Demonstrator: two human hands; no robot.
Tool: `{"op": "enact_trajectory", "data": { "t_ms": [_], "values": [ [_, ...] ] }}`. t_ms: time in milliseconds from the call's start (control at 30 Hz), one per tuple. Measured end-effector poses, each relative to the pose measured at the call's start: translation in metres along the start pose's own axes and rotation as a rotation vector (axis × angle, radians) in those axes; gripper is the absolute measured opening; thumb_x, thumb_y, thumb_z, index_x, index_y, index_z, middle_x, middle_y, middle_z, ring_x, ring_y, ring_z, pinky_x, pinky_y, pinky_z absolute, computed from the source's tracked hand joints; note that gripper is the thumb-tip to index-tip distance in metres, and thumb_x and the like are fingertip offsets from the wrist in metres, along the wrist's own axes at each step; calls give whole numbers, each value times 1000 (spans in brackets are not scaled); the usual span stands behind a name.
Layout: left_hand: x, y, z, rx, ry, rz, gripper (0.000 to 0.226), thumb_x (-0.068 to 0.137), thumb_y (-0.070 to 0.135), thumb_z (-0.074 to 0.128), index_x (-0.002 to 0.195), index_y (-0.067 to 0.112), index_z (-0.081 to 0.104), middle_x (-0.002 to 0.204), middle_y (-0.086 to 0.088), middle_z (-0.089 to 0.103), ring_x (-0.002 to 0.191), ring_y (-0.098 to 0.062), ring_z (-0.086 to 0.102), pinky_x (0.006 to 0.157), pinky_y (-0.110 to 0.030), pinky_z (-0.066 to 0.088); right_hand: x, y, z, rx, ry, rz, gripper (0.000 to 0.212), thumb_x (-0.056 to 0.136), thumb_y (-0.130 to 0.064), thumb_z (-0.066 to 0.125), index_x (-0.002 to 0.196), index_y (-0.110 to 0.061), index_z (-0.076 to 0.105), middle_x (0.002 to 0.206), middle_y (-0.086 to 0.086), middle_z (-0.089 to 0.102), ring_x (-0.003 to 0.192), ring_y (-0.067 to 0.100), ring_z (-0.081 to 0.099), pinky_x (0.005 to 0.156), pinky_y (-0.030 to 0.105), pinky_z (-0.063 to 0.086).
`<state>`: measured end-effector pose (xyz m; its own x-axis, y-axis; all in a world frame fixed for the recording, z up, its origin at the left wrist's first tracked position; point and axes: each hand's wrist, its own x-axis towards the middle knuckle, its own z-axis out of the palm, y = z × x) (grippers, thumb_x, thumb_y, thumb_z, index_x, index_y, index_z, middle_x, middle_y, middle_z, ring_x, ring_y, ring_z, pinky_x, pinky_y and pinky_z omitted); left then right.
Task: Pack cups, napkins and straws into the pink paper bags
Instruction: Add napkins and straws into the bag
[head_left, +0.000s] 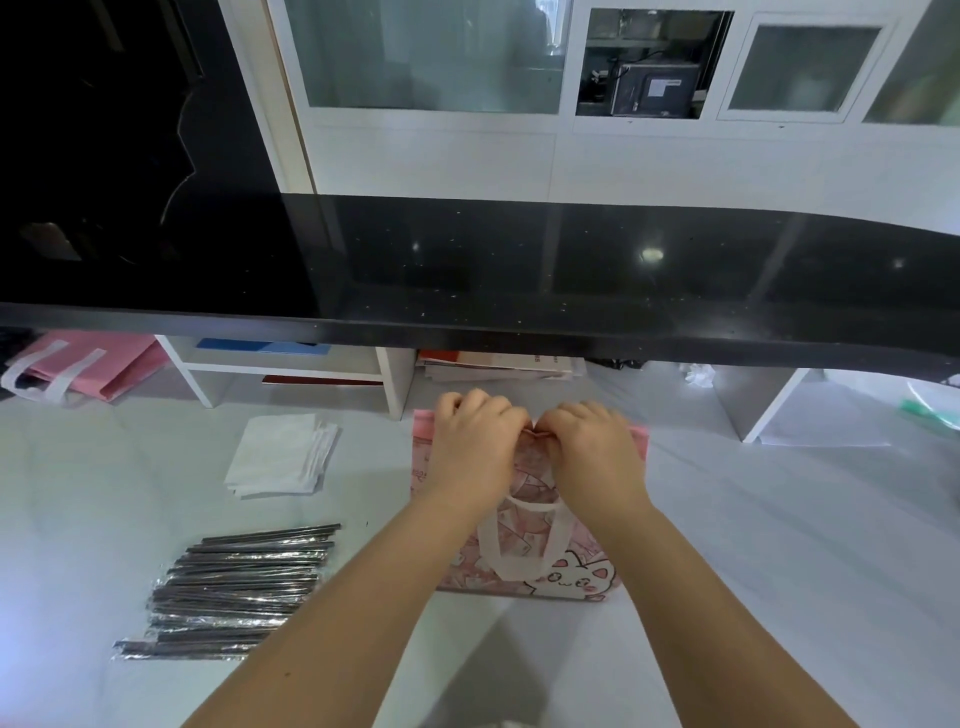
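A pink paper bag (566, 566) with a cartoon cat print and white handles lies flat on the white table, its far end pointing away from me. My left hand (475, 447) and my right hand (592, 449) sit side by side on the bag's far edge, fingers curled and pinching the paper there. A stack of white napkins (283, 454) lies to the left of the bag. Nearer me on the left lies a pile of dark straws in clear wrappers (239, 587). No cups are in view.
A black counter shelf (519, 291) overhangs the far side of the table. Under it stand white shelf dividers (395, 379) with papers. More pink bags (88, 369) with white handles lie at the far left. Crumpled plastic (930, 405) is at the far right.
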<state>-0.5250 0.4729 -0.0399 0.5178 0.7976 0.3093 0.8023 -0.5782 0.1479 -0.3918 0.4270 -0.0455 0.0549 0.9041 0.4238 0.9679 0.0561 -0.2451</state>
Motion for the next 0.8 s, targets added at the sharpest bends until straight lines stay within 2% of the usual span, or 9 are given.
{"op": "enact_trajectory", "data": {
  "t_ms": [167, 267, 367, 567, 633, 700, 733, 800],
  "values": [
    [-7, -1, 6, -36, 91, -13, 17, 87, 16, 65, 101, 26, 68, 99, 8, 66, 100, -19, 52, 88, -33, 24, -3, -1, -1, 40, 65, -23, 14, 72, -1, 76, 73, -14, 70, 68, 0, 64, 66, 25, 58, 64, 37, 45],
    [-9, -4, 3, -60, 166, 13, 10, 89, 24, 66, 97, 27, 71, 93, 8, 68, 95, -19, 56, 88, -34, 27, -3, 4, -6, 77, 51, -37, 3, 80, -11, 74, 80, -14, 75, 74, 1, 68, 71, 27, 60, 68, 40, 46],
    [-10, -14, -2, -105, 195, 0, 12, 93, 35, 61, 97, 30, 71, 93, 13, 68, 93, -15, 56, 88, -32, 27, -3, 12, -10, 113, 46, 6, 6, 84, -15, 71, 88, -15, 76, 82, 1, 71, 79, 27, 61, 75, 41, 43],
    [-13, -21, -1, -149, 212, 24, 13, 92, 38, 61, 98, 30, 70, 94, 14, 67, 95, -14, 57, 91, -32, 26, -3, 10, -13, 140, 25, -21, 9, 87, -20, 70, 92, -15, 76, 86, 0, 72, 84, 24, 61, 78, 39, 44],
    [-15, -28, -3, -161, 224, 42, 22, 90, 47, 60, 103, 32, 69, 98, 15, 68, 99, -13, 57, 98, -33, 23, -5, 19, -18, 260, 66, -7, 12, 87, -26, 69, 93, -17, 75, 87, -7, 70, 83, 12, 59, 78, 28, 46],
    [-19, -42, -7, -209, 244, 22, 36, 86, 57, 56, 111, 33, 67, 104, 17, 68, 103, -8, 54, 101, -31, 20, -10, 37, -25, 406, 109, 45, 11, 89, -26, 66, 96, -23, 73, 89, -21, 65, 84, -1, 55, 76, 16, 44],
    [-24, -50, -9, -246, 261, 6, 41, 84, 59, 54, 113, 33, 67, 106, 18, 67, 104, -5, 52, 101, -29, 20, -14, 49, -28, 461, 114, 67, 12, 88, -23, 66, 97, -28, 72, 91, -26, 63, 88, -3, 56, 76, 13, 43],
    [-36, -68, -10, -307, 297, -5, 42, 82, 56, 59, 115, 30, 67, 110, 15, 66, 108, -5, 49, 101, -32, 24, -27, 70, -32, 504, 60, 78, 30, 83, -15, 72, 103, -38, 66, 103, -31, 60, 100, -4, 57, 80, 14, 46]
  ]
}}
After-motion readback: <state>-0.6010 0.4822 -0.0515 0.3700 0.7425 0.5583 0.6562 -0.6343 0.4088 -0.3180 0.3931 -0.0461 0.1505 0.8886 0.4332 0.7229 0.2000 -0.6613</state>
